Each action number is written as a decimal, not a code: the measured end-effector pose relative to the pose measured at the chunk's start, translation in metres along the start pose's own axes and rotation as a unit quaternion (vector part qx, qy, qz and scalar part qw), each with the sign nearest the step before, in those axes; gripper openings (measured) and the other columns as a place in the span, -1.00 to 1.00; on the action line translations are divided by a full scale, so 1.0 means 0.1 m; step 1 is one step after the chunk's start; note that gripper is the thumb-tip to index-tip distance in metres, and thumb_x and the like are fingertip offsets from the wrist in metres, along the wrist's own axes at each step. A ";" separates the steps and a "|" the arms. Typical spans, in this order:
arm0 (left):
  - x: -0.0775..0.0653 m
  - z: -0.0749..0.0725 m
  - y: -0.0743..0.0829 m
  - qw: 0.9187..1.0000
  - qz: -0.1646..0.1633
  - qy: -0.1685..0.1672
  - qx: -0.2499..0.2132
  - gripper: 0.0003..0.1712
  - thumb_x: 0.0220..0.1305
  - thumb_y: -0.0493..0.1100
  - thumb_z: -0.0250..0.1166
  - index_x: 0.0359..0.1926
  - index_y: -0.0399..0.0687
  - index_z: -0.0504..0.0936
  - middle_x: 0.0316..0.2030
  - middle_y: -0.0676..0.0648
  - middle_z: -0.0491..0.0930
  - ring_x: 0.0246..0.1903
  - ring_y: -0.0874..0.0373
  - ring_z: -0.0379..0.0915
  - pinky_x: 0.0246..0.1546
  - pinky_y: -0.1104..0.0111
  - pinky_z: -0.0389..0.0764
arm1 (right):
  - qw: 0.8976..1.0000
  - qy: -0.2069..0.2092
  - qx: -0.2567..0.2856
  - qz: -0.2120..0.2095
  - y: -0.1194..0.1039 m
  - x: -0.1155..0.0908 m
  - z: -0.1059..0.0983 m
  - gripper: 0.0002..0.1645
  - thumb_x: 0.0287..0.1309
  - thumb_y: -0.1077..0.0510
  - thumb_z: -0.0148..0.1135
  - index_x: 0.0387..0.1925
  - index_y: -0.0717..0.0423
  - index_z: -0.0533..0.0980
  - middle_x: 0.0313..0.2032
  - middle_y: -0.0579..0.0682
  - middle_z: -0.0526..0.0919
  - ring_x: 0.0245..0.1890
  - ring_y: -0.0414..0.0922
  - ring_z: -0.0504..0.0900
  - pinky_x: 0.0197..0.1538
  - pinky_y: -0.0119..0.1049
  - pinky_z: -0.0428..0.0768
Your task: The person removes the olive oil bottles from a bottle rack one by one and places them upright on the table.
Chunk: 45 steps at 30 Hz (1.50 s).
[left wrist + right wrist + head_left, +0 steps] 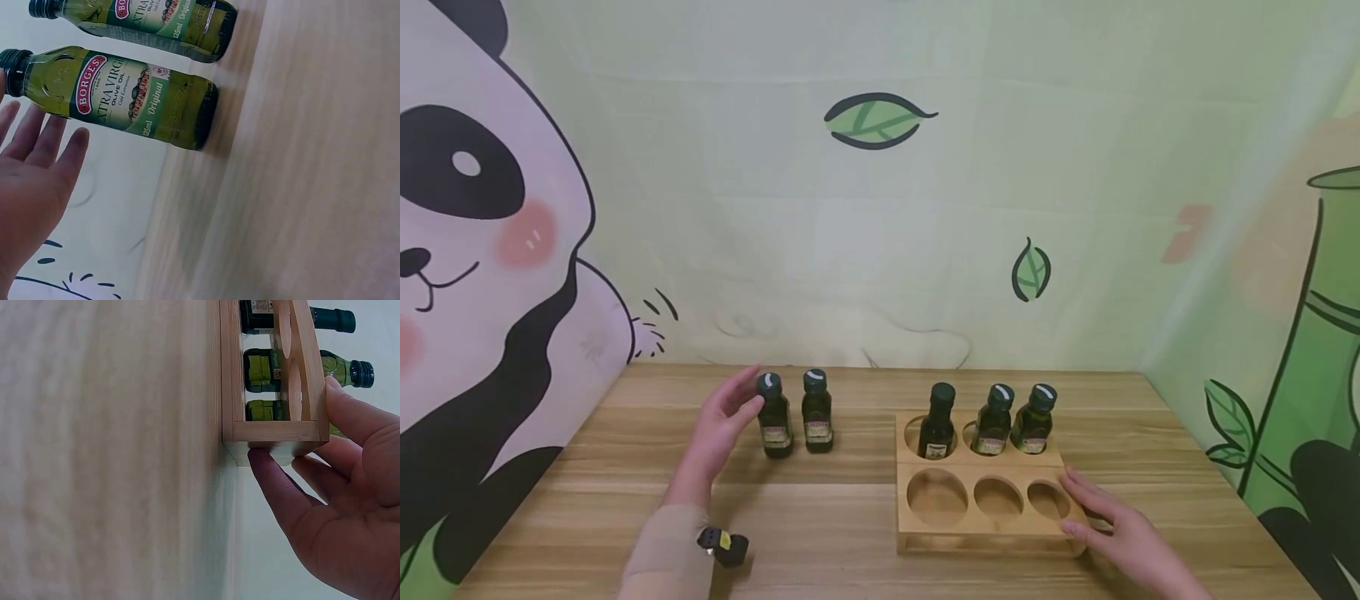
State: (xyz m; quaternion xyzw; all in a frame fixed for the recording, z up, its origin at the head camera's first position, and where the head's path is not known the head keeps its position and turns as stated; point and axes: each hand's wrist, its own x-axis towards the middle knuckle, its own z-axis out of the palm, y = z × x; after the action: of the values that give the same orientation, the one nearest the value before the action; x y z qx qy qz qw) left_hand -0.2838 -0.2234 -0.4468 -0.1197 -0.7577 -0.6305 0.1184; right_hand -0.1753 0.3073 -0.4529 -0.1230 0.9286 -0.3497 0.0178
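Two small olive oil bottles stand upright on the table at the left in the head view. My left hand (728, 421) is beside the nearer-left olive oil bottle (776, 421), its fingertips right at the dark cap and its other fingers spread loosely. The label of this bottle (119, 97) faces the left wrist camera. A second olive oil bottle (817, 417) is just to its right. My right hand (1116, 525) grips the right end of a wooden rack (981, 537), thumb on the top board and fingers against the end panel.
The rack's back row holds a slimmer dark bottle (936, 429) and two olive oil bottles, one in the middle (992, 425) and one at the right (1034, 423). Its front row shows three unfilled round holes of differing size. A printed panda backdrop (880, 250) rises behind the table.
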 end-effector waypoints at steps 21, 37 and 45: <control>-0.26 0.06 0.26 0.978 -0.056 0.200 -0.021 -0.55 0.35 -0.26 0.29 0.23 -0.23 0.46 -0.02 -0.14 0.63 -0.09 0.29 0.53 -0.05 0.55 0.55 | 1.000 0.004 -0.027 -0.002 -0.02 0.00 0.01 -0.23 0.28 -0.06 0.29 0.39 0.22 0.33 0.40 0.24 0.26 0.33 0.28 0.28 0.18 0.14 0.45; -0.44 0.32 0.30 0.983 0.014 0.180 -0.014 -0.63 0.27 -0.35 0.35 0.09 -0.30 0.56 -0.21 -0.08 0.70 -0.21 0.34 0.58 -0.12 0.54 0.54 | 1.000 0.007 -0.028 -0.003 0.00 0.00 0.02 -0.24 0.27 -0.05 0.29 0.38 0.21 0.34 0.39 0.25 0.27 0.32 0.28 0.30 0.11 -0.12 0.56; -0.49 0.48 0.31 0.990 0.034 0.138 -0.016 -0.62 0.24 -0.38 0.36 0.09 -0.29 0.58 -0.21 -0.16 0.70 -0.21 0.28 0.58 -0.19 0.52 0.56 | 1.000 0.004 -0.028 0.002 -0.01 0.00 0.01 -0.22 0.28 -0.07 0.28 0.39 0.21 0.32 0.40 0.25 0.26 0.32 0.29 0.29 0.16 0.10 0.49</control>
State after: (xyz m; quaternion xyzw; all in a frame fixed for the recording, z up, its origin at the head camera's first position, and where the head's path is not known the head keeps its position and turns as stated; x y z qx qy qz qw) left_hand -0.2290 -0.1719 -0.4428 -0.0593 -0.7194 -0.6485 0.2416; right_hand -0.1750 0.3063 -0.4533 -0.1205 0.9383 -0.3238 0.0116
